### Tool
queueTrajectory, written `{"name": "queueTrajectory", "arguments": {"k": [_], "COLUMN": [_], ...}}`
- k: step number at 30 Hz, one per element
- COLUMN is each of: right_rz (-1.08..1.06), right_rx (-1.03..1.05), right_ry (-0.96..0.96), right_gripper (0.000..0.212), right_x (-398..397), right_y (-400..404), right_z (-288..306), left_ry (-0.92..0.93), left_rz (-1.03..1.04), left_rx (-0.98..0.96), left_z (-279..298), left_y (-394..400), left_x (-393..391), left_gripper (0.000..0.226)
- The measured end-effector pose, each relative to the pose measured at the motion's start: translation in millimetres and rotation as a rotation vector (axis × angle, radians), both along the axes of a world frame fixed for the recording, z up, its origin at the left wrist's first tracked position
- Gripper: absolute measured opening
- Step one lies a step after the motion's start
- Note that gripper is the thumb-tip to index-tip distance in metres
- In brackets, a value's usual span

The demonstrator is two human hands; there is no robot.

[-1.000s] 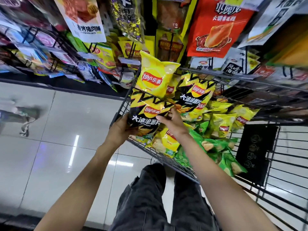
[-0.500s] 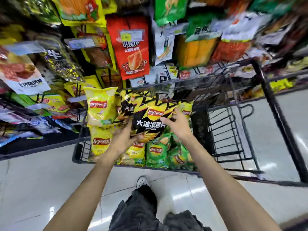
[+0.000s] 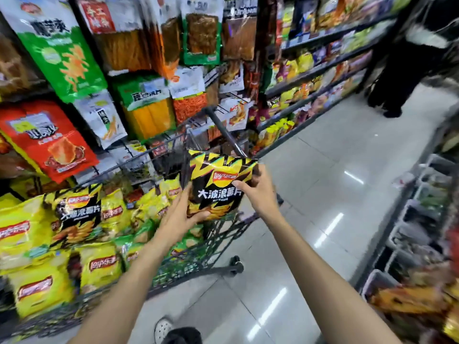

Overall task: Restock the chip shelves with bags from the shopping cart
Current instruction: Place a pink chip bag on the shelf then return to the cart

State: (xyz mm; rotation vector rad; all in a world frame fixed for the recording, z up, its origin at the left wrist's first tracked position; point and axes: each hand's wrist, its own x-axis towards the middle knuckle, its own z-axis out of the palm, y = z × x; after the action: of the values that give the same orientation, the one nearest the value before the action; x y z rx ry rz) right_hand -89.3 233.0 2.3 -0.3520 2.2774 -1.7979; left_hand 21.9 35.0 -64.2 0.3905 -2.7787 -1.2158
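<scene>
A black-and-yellow chip bag [image 3: 218, 184] hangs in the air above the right end of the wire shopping cart [image 3: 213, 234]. My left hand [image 3: 182, 214] grips its lower left corner from below. My right hand [image 3: 258, 189] grips its right edge, thumb on the front. The cart holds several yellow, green and black chip bags [image 3: 79, 214]. Chip shelves [image 3: 313, 70] with yellow and purple bags run down the aisle at the upper right.
Hanging snack packets [image 3: 59, 53] fill the rack behind the cart on the left. A person in dark clothes [image 3: 407, 60] stands far right up the aisle. Another shelf [image 3: 422, 256] lines the right edge. Glossy tiled floor [image 3: 323, 194] lies between.
Both hands have lifted the black bag out of the cart and carried it right. The view has swung right, showing the aisle and its shelves.
</scene>
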Motion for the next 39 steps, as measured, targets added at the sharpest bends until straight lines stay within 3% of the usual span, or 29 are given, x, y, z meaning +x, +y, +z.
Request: {"name": "queueTrajectory", "arguments": {"k": [2,6,9,13,20,28,34,39], "right_rz": [-0.106,-0.288,-0.336,-0.387,-0.498,-0.603,-0.636,-0.682], "right_rx": [0.006,-0.054,-0.114,-0.098,-0.054,0.104,0.143,0.15], "right_ry": [0.003,0.011,0.019,0.124,0.213,0.237,0.256,0.235], "right_gripper": [0.06,0.047,0.057,0.051,0.047,0.048,0.053,0.057], "right_x": [-4.9,-13.2,-25.1,-55.0,-116.3,-230.8,-340.4,-408.8], "right_y": [47.3,120.8,151.5,190.0,268.7,345.3,368.0,391.0], "right_z": [6.5,17.1,31.9,46.0,53.9,52.6,65.2,39.6], "left_ry": [0.061,0.205,0.299,0.334,0.27,0.163,0.056,-0.004], "left_rz": [-0.045,-0.18,-0.221,-0.274,-0.418,-0.706,-0.708,-0.756], "left_rx": [-0.045,-0.173,-0.2,-0.174,-0.098,0.008,0.036,0.017], "left_z": [14.8,47.6,70.7,90.0,77.8,72.2,75.3,66.3], "left_y": [33.4,80.4,108.7,143.8,223.6,296.4,325.6,341.8], "left_x": [-20.5,-63.6,-91.2,-129.1,-216.1,-355.6,-483.0,-557.8], "left_gripper": [0.095,0.086,0.078,0.076,0.081,0.063,0.073,0.076]}}
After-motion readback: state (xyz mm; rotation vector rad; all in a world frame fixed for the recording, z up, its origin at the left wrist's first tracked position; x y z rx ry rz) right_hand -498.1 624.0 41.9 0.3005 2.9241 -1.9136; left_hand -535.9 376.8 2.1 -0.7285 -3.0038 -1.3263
